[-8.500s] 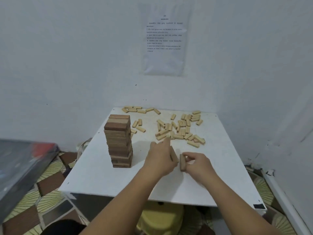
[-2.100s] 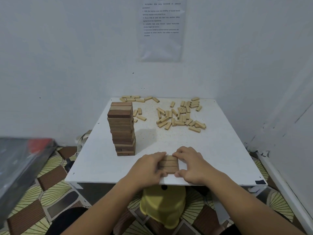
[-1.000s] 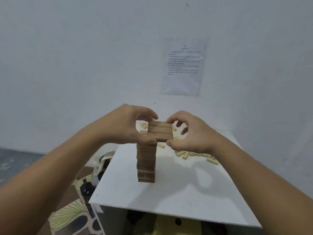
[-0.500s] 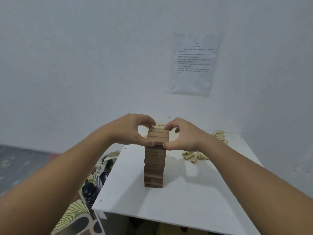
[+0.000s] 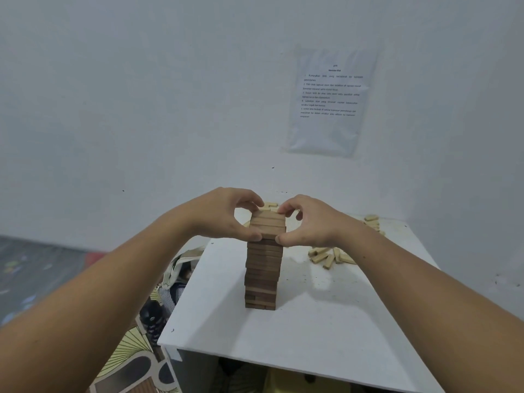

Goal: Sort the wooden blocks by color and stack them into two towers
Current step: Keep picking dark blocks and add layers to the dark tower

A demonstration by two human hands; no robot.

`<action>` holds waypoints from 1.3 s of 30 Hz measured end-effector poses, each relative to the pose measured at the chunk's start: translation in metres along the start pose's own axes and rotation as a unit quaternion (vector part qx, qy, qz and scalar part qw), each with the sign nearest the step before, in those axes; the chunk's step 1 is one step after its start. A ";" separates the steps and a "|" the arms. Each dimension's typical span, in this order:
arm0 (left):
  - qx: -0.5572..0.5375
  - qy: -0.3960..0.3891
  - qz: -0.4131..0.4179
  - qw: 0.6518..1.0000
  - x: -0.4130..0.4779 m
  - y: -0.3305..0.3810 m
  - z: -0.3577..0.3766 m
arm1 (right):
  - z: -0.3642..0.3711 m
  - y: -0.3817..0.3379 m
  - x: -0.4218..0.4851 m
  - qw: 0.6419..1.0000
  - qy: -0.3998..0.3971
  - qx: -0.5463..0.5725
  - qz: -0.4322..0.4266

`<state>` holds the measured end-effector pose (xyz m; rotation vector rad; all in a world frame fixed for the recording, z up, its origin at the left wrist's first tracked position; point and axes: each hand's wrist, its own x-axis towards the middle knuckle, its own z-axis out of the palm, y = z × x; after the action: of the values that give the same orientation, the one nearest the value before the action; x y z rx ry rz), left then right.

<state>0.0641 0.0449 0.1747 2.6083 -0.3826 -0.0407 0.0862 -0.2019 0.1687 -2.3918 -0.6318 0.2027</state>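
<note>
Upright on the white bench (image 5: pixel 326 321), toward its left side: a dark brown tower (image 5: pixel 262 270) of many flat layers. At its summit, a top layer (image 5: pixel 268 225) of dark blocks laid side by side, level with the stack below and seemingly seated on it. Pinched from both sides: left hand (image 5: pixel 224 217) at the left end, right hand (image 5: pixel 312 222) at the right end, fingers (image 5: pixel 251 198) curled over the far edge, thumbs pressed against the near edge. Both grips closed round that layer. Scattered loose behind and to the right of the tower, apart from it: pale blocks (image 5: pixel 330 255), partly hidden by the right forearm. On the wall behind, a printed sheet (image 5: pixel 330 100), text too small to read. Left of the bench, a bag (image 5: pixel 181 268) on the patterned floor (image 5: pixel 127 350).
</note>
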 end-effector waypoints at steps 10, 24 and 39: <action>0.003 -0.008 0.001 1.000 0.003 0.002 0.000 | -0.003 -0.001 0.000 1.000 -0.002 -0.005 0.003; 0.005 -0.012 0.005 1.000 0.006 0.000 0.000 | -0.003 0.000 0.000 1.000 -0.007 -0.006 0.008; 0.019 -0.020 0.010 1.000 0.006 0.001 -0.001 | -0.002 0.002 0.003 0.999 -0.034 -0.012 0.005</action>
<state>0.0695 0.0430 0.1760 2.6439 -0.4283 -0.0784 0.0907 -0.2029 0.1694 -2.4204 -0.6563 0.2840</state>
